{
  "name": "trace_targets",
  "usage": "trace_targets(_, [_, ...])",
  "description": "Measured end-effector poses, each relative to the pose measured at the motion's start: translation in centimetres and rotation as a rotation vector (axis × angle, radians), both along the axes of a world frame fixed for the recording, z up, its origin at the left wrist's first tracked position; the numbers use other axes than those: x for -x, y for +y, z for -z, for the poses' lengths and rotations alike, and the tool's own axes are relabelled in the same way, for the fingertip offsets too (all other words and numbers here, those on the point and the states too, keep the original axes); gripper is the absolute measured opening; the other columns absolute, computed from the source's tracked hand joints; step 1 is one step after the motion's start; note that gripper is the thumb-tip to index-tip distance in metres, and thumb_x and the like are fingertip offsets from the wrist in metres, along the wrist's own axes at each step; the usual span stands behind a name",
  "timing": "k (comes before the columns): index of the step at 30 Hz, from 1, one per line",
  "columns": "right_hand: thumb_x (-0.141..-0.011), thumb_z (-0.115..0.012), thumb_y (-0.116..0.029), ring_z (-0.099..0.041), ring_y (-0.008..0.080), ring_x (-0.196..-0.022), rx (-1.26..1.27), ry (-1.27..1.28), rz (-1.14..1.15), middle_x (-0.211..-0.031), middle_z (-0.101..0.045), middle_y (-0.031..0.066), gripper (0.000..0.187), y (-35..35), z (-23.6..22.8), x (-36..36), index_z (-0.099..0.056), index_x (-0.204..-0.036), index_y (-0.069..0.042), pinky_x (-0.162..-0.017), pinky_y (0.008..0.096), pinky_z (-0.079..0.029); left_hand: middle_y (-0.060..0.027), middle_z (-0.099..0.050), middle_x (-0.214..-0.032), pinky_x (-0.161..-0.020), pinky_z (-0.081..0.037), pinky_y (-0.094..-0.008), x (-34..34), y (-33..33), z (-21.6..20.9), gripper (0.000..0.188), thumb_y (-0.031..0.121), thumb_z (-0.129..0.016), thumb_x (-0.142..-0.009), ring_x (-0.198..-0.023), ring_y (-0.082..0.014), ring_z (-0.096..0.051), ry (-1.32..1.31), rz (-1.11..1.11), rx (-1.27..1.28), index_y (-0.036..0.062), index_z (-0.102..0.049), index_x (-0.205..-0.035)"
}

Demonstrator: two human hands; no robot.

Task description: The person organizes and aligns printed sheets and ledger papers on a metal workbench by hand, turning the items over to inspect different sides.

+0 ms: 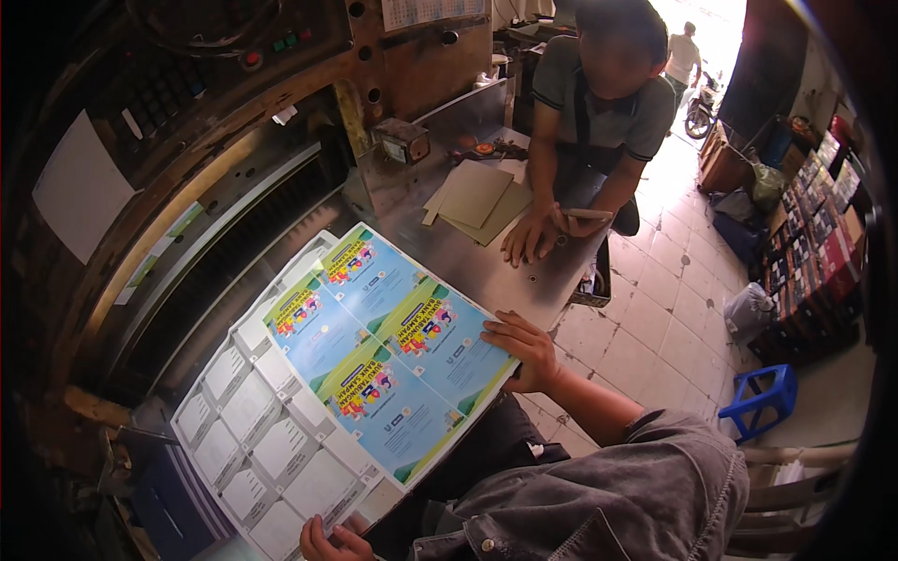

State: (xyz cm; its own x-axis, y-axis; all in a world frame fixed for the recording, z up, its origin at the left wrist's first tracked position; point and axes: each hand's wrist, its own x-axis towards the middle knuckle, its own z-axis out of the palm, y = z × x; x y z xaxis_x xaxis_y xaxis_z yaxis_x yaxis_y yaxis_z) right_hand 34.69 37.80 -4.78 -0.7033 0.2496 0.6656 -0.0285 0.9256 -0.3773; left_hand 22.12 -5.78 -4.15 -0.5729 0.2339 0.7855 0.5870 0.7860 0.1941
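Between both hands [524, 348] (edges gripped), printed sheets [393, 341].

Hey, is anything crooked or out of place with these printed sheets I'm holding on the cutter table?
The colourful printed sheet lies skewed on the pale sheet of forms; their edges don't line up. Its right corner overhangs the metal table, held by your right hand. Your left hand grips the near edge. No tears or spills show.

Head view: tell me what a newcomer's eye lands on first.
A bright blue and yellow printed sheet lies mid-frame on the metal table, with the right hand on its edge. The left hand grips the white sheets below. Opposite, another person leans on the table.
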Motion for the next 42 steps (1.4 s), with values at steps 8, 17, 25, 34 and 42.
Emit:
trace_targets(8, [-0.060, -0.081, -0.022, -0.062, 0.0380, -0.125, 0.008, 0.011, -0.005, -0.129, -0.068, 0.0150, 0.063, 0.09, 0.22, 0.03, -0.072, -0.120, -0.005, -0.110, 0.0518, -0.046, -0.0159, -0.071, -0.094, -0.077, -0.055, -0.0454, 0.10, 0.03, -0.16, 0.046, 0.041, -0.055, -0.103, -0.085, -0.0353, -0.068, 0.020, 0.023, 0.001, -0.0003, -0.075, -0.097])
trace_targets(17, [-0.060, -0.081, -0.025, -0.062, 0.0391, -0.124, -0.013, 0.010, -0.001, -0.129, -0.068, 0.0161, 0.064, 0.30, 0.58, 0.01, -0.072, -0.120, -0.004, -0.110, 0.0521, -0.047, -0.0169, -0.071, -0.093, -0.075, -0.056, -0.0455, 0.34, 0.08, -0.14, 0.043, 0.038, -0.057, -0.103, -0.083, -0.0355, -0.068, 0.071, 0.041, -0.004, -0.0014, -0.074, -0.097])
trace_targets(25, [-0.058, -0.081, -0.020, -0.061, 0.0372, -0.127, 0.014, 0.008, -0.004, -0.130, -0.068, 0.0149, 0.066, 0.15, 0.58, -0.02, -0.071, -0.121, -0.006, -0.112, 0.0524, -0.045, -0.0186, -0.070, -0.090, -0.069, -0.056, -0.0458, 0.47, 0.14, -0.71, 0.044, 0.036, -0.056, -0.103, -0.077, -0.0368, -0.068, 0.057, 0.090, 0.015, -0.0038, -0.073, -0.095])
trace_targets(34, [-0.057, -0.081, -0.020, -0.061, 0.0375, -0.126, 0.013, 0.017, -0.003, -0.129, -0.068, 0.0149, 0.065, 0.21, 0.58, 0.02, -0.072, -0.120, -0.006, -0.111, 0.0522, -0.046, -0.0188, -0.070, -0.091, -0.069, -0.056, -0.0458, 0.46, 0.36, -0.67, 0.045, 0.037, -0.055, -0.103, -0.078, -0.0367, -0.068, 0.078, 0.082, 0.009, -0.0036, -0.073, -0.095])
trace_targets(42, [-0.058, -0.081, -0.021, -0.062, 0.0378, -0.125, 0.012, 0.017, 0.003, -0.129, -0.068, 0.0150, 0.066, 0.08, 0.53, -0.04, -0.072, -0.121, -0.006, -0.111, 0.0523, -0.046, -0.0182, -0.071, -0.092, -0.070, -0.057, -0.0453, 0.34, 0.36, -0.59, 0.045, 0.037, -0.056, -0.103, -0.078, -0.0361, -0.068, 0.072, 0.064, 0.007, -0.0031, -0.074, -0.096])
